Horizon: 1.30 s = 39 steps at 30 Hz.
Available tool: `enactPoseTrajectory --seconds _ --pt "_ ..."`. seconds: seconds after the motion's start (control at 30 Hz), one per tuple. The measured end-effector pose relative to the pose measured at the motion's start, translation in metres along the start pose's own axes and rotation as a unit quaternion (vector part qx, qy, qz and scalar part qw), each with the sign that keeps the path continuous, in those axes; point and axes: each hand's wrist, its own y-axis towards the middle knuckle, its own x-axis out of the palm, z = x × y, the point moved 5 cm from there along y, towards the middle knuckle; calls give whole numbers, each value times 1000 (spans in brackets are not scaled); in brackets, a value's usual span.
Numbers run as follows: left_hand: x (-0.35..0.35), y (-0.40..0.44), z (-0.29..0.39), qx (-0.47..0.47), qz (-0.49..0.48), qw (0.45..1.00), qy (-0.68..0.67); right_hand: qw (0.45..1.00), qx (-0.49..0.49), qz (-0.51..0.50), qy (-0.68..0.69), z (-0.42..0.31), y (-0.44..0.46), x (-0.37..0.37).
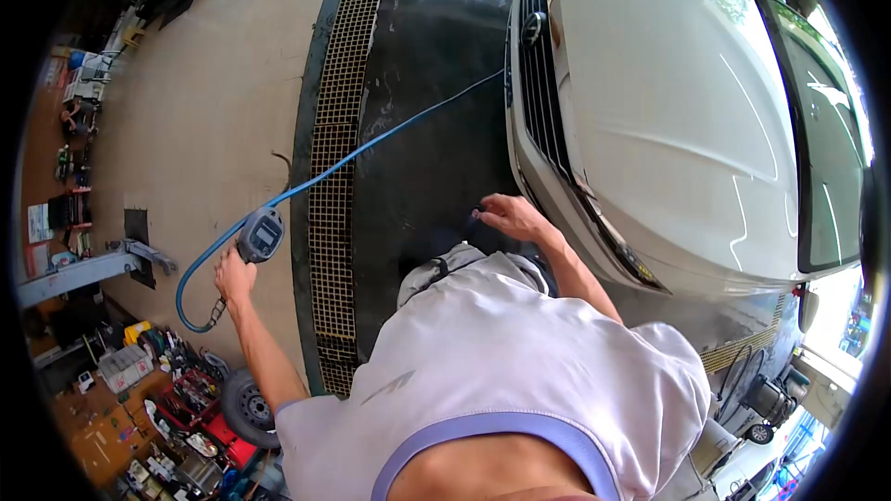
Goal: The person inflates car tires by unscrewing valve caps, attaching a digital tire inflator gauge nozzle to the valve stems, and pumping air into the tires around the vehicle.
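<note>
My left hand (234,276) is closed round the handle of a grey tyre inflator gauge (263,234) with a small display on its face. A blue air hose (385,136) loops from below this hand, passes behind the gauge and stretches across the floor to the front of a white car (650,111). My right hand (516,219) is in front of my waist, near the car's bumper. Its thumb and fingers are drawn together at a small dark thing, too small to name.
A metal floor grating (334,195) runs along the dark wet floor strip. To the lower left are a loose wheel (251,406), a red tool cart (200,399) and a cluttered bench. A grey lift arm (88,278) juts in at left. A wheeled machine (772,405) stands at lower right.
</note>
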Motion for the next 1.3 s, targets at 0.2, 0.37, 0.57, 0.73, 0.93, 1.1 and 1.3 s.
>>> enactPoseTrajectory --seconds 0.2,0.37,0.57,0.73,0.93,1.1,1.3 --pt "-33 153 37 -46 -37 997 -49 998 -38 -37 -16 -63 195 -68" --pt "-48 297 112 -52 -103 992 -56 994 81 64 36 -42 286 -114" --pt "-97 459 278 60 -140 988 -15 937 243 216 127 -55 296 -196" --pt "-153 578 426 76 -110 988 -82 904 260 314 127 -64 338 -274" --pt "-215 722 554 71 -70 988 -117 915 210 332 92 -76 470 -414" --pt "-263 780 611 51 -54 994 -80 931 151 324 75 -99 570 -524" --pt "-213 846 687 -20 -178 972 -155 936 131 316 83 -80 680 -621"
